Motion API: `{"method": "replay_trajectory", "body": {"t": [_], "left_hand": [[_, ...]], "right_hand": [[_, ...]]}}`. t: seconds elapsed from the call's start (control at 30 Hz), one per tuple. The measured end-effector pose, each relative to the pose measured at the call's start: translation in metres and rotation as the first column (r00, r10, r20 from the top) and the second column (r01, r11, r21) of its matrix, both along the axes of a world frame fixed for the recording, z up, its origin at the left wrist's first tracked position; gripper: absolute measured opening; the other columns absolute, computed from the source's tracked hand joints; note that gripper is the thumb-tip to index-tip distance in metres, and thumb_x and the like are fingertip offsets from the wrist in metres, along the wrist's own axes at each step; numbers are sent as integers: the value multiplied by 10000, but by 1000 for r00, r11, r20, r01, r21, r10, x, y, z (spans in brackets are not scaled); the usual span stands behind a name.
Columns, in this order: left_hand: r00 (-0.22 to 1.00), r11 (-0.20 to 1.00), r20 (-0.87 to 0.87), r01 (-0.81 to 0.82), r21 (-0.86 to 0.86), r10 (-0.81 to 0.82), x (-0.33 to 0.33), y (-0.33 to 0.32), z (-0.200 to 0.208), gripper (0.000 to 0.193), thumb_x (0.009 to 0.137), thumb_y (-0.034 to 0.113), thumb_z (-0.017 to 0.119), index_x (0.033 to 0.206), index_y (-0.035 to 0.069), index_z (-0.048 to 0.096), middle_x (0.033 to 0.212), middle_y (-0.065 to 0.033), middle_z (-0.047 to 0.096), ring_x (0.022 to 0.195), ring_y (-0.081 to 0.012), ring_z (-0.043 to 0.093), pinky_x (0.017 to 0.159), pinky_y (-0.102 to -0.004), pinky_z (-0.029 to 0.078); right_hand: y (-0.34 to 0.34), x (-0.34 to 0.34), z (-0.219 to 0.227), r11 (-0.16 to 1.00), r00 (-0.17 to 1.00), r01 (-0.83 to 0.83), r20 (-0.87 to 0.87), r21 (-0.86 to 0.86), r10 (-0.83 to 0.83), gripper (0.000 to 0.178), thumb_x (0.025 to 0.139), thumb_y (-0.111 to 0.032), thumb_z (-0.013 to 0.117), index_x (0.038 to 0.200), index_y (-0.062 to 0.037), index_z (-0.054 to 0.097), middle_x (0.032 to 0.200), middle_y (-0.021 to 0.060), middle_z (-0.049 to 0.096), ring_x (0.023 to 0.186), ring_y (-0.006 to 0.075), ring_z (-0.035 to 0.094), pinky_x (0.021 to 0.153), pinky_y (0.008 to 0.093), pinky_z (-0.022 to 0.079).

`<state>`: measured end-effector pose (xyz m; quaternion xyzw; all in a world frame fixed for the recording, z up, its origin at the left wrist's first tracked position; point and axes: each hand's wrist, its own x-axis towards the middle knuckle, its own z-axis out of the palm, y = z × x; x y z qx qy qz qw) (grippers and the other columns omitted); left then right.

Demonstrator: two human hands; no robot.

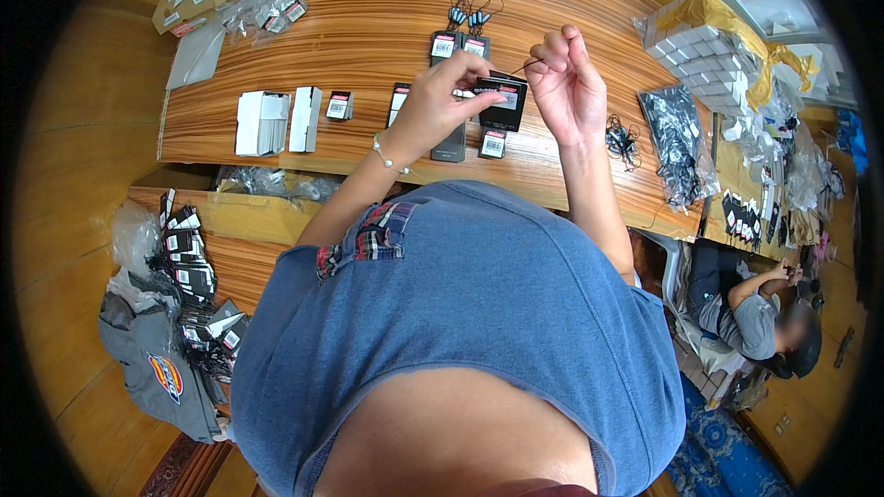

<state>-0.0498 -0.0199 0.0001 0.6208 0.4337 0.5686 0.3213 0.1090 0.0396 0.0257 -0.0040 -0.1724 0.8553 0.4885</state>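
Observation:
My left hand (444,97) holds a black rectangular hang tag (505,101) above the wooden table (368,32). My right hand (566,83) is raised beside it, fingers pinched on a thin dark string (527,64) that runs to the tag's top. More black tags (458,44) lie flat on the table just beyond and under my hands, some with white labels. A small bunch of black strings (622,141) lies right of my right wrist.
White boxes (274,120) stand at the left of the table. Clear bags (267,7), a stack of white blocks tied with gold ribbon (714,51) and a black bag (677,143) sit around. A heap of tags (189,267) lies lower left. Another person (760,313) sits at right.

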Motion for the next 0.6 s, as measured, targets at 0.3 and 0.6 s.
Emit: {"method": "replay_trajectory", "body": {"t": [0.3,0.6], "left_hand": [[953,928,-253,-67,367,169,-16,9,18,150,714,152,688,791,38,627,742,-50,626,624,-171,591,547,-259,460],[960,996,-278,60,69,-39,-26,7,12,263,688,177,722,890,37,628,870,-61,612,809,-173,566,656,-274,444]], "right_hand": [[-4,7,5,959,896,138,381,247,-227,121,888,-97,509,973,-20,547,790,42,536,689,120,500,666,251,445],[-19,1,21,898,652,80,659,432,-375,154,851,-50,543,967,24,611,781,48,598,695,89,537,665,209,445]]}}
